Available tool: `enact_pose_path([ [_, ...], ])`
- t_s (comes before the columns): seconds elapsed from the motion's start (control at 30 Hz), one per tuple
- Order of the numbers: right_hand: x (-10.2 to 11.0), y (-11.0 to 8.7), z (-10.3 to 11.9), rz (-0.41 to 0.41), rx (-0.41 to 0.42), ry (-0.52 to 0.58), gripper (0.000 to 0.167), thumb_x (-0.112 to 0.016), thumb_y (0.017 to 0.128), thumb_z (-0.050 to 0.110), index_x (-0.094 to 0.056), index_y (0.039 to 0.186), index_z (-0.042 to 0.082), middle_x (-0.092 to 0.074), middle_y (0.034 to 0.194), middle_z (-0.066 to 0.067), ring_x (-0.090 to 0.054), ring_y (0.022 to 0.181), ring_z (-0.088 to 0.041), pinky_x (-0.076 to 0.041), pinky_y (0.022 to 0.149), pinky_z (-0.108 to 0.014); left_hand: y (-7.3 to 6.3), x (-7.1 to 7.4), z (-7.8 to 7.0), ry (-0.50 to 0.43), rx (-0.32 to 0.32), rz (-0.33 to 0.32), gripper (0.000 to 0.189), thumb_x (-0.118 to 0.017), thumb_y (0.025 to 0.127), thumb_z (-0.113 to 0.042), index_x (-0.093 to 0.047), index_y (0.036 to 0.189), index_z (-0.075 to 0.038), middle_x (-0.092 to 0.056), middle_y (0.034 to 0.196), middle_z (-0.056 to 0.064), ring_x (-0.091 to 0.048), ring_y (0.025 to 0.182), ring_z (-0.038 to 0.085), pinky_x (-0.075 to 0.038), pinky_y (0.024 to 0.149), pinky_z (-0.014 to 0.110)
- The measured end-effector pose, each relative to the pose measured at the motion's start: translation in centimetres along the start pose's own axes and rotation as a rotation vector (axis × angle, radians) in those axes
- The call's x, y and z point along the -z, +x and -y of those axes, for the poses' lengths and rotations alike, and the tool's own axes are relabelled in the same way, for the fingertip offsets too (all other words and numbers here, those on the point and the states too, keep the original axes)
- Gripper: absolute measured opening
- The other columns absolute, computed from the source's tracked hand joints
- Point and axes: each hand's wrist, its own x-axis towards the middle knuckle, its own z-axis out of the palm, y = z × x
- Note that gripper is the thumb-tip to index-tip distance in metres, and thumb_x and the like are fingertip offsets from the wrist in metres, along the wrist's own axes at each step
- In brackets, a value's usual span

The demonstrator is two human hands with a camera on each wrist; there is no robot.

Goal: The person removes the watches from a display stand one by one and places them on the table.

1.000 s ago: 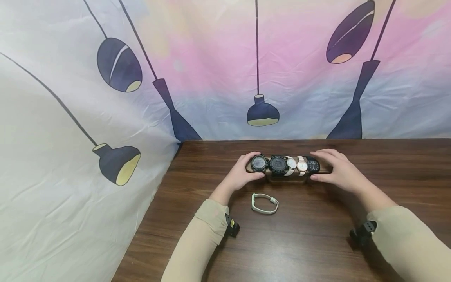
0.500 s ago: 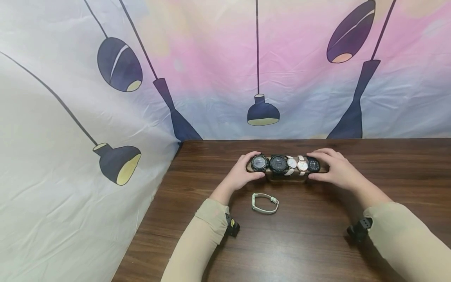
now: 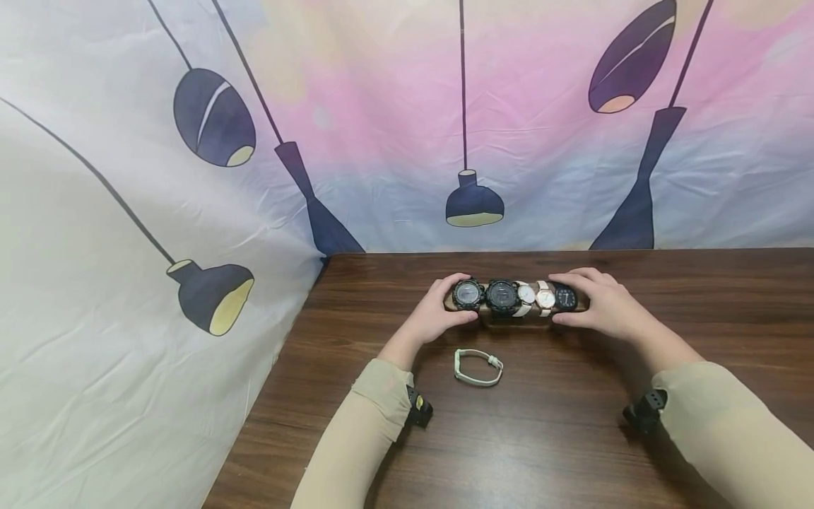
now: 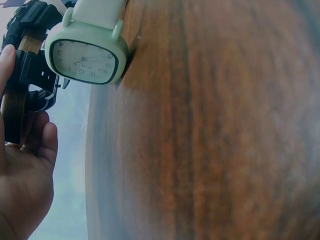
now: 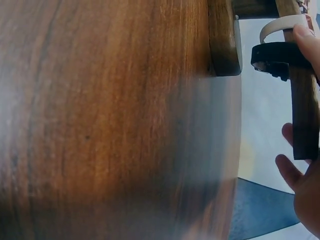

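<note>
A wooden watch stand carries a row of watches on its crossbar. My left hand grips its left end, thumb and fingers either side of a round black watch. At the other end my right hand pinches the square black watch from front and back. Between them sit another round black watch, a white-strapped watch and a rose-gold watch. Nearer me, a pale green watch lies on its side, its strap in a loop.
The dark wood table has the stand's base near its far edge. A cloth backdrop printed with lamps hangs behind and on the left. Each wrist wears a small black camera.
My right hand has slid left along the bar, bringing its thumb and fingers further over the square black watch. The left hand, stand and pale green watch stay in place.
</note>
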Motion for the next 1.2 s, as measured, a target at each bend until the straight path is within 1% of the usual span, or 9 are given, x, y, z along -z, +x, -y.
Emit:
enact_pose_path([
  [0.17,0.1,0.1,0.2,0.052,-0.046,-0.053,0.073,-0.072,0.075,0.055,-0.05,0.135,0.02,-0.045,0.129,-0.016,-0.043,0.112,-0.043,-0.033,0.081,-0.062,0.0,0.0,-0.1,-0.014,0.012,0.007,0.066,-0.077,0.078,-0.03,-0.045,0.136,-0.028,-0.042,0.126,0.007,-0.046,0.111,0.02,-0.038,0.094,0.041],
  [0.43,0.2,0.4,0.3,0.048,-0.054,-0.058,0.069,-0.073,0.073,0.055,-0.053,0.13,0.021,-0.046,0.127,-0.017,-0.046,0.11,-0.041,-0.036,0.077,-0.06,-0.1,0.0,-0.2,-0.021,0.013,0.002,0.066,-0.077,0.078,-0.029,-0.045,0.136,-0.028,-0.043,0.125,0.008,-0.047,0.11,0.021,-0.038,0.094,0.041],
  [0.57,0.1,0.4,0.1,0.039,-0.056,-0.056,0.069,-0.076,0.072,0.052,-0.054,0.129,0.02,-0.047,0.125,-0.017,-0.047,0.109,-0.04,-0.037,0.077,-0.059,-0.2,0.0,-0.3,-0.017,0.021,0.007,0.066,-0.077,0.078,-0.03,-0.044,0.136,-0.028,-0.042,0.126,0.007,-0.046,0.111,0.02,-0.038,0.094,0.041],
  [0.7,0.0,0.3,-0.2,0.021,-0.064,-0.043,0.069,-0.078,0.07,0.049,-0.055,0.128,0.019,-0.047,0.125,-0.016,-0.049,0.108,-0.04,-0.038,0.078,-0.059,-0.2,0.0,-0.3,-0.013,0.025,0.012,0.066,-0.076,0.079,-0.03,-0.044,0.136,-0.029,-0.042,0.127,0.007,-0.046,0.112,0.02,-0.039,0.094,0.041],
  [0.97,0.4,-0.4,-0.3,0.016,-0.06,0.01,0.07,-0.077,0.072,0.049,-0.053,0.129,0.016,-0.046,0.125,-0.018,-0.049,0.108,-0.042,-0.039,0.079,-0.06,-0.2,0.0,-0.3,-0.016,0.023,0.013,0.066,-0.076,0.079,-0.03,-0.044,0.136,-0.029,-0.042,0.127,0.006,-0.046,0.112,0.02,-0.038,0.094,0.041],
  [1.2,0.8,-1.1,-0.8,0.001,-0.06,0.06,0.07,-0.079,0.073,0.043,-0.052,0.13,0.012,-0.045,0.123,-0.019,-0.05,0.105,-0.039,-0.04,0.081,-0.056,-0.3,0.0,-0.2,-0.016,0.024,0.012,0.066,-0.076,0.079,-0.031,-0.043,0.137,-0.029,-0.041,0.127,0.006,-0.046,0.112,0.02,-0.038,0.094,0.042],
])
